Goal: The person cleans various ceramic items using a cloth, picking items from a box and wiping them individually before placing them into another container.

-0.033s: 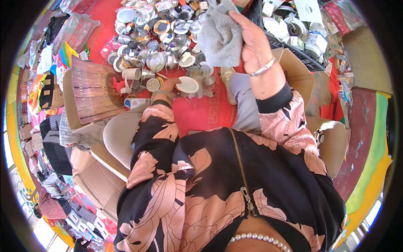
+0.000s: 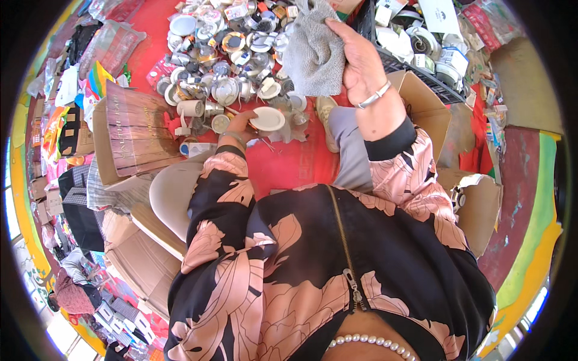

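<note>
Right hand (image 2: 361,60) is raised over a red floor mat (image 2: 289,165) and is closed around a grey cloth (image 2: 313,51), which hangs from its fingers. Below it, a heap of round metal light fittings (image 2: 223,60) is spread across the mat. At the heap's near edge, a small white round fitting (image 2: 267,118) is gripped by the left hand (image 2: 241,125).

Seen from above, a person in a black-and-pink floral jacket grips a grey cloth (image 2: 313,51) in the raised right hand (image 2: 361,60) while the left hand (image 2: 241,125) holds a round white fitting (image 2: 267,118) beside a heap of metal lamp fittings (image 2: 223,54) on a red mat (image 2: 289,162).
</note>
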`<state>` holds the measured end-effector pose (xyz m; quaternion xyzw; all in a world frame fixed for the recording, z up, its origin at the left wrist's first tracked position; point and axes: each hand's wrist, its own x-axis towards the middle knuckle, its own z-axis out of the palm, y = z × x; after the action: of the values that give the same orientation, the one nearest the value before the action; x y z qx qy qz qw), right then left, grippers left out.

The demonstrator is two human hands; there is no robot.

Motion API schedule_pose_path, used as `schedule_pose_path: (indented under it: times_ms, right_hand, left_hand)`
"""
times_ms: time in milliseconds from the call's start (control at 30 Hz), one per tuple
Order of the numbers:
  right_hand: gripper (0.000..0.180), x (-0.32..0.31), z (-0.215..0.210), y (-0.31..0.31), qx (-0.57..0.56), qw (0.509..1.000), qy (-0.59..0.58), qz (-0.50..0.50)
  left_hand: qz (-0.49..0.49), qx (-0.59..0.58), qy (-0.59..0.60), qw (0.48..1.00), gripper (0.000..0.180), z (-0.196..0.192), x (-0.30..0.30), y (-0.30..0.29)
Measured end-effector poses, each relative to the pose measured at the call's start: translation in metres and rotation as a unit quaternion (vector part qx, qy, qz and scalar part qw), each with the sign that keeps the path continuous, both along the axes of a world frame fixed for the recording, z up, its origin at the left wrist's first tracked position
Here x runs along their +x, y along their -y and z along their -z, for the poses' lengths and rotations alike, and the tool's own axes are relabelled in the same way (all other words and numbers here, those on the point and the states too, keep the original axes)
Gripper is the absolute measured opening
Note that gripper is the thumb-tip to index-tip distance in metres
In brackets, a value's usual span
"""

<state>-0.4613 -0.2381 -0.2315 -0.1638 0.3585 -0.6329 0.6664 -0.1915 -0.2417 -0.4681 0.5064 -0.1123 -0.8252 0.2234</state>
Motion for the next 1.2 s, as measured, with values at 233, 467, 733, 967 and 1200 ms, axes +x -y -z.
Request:
schedule_pose_path:
  times_ms: [233, 467, 733, 967, 1200]
  right_hand:
    - [0.026, -0.007, -0.001, 0.003, -0.010, 1.000, 0.002, 0.011]
    - [0.032, 0.004, -0.027, 0.001, -0.048, 0.994, 0.047, 0.091]
    - [0.041, 0.027, -0.038, 0.008, -0.056, 0.984, 0.072, 0.150]
    - [0.037, 0.050, -0.042, 0.006, -0.287, 0.914, -0.230, 0.168]
    - [0.043, 0.090, -0.044, -0.013, -0.419, 0.533, -0.735, 0.025]
  left_hand:
    - [-0.184, -0.239, -0.184, 0.935, 0.050, -0.137, -0.006, 0.019]
    - [-0.296, -0.396, -0.276, 0.824, 0.058, -0.250, -0.009, 0.035]
    - [-0.248, -0.340, -0.349, 0.837, 0.066, -0.249, -0.023, 0.030]
    - [-0.273, -0.341, -0.234, 0.868, 0.059, -0.253, -0.044, 0.032]
    - [-0.201, -0.344, -0.239, 0.885, 0.041, -0.242, -0.045, 0.013]
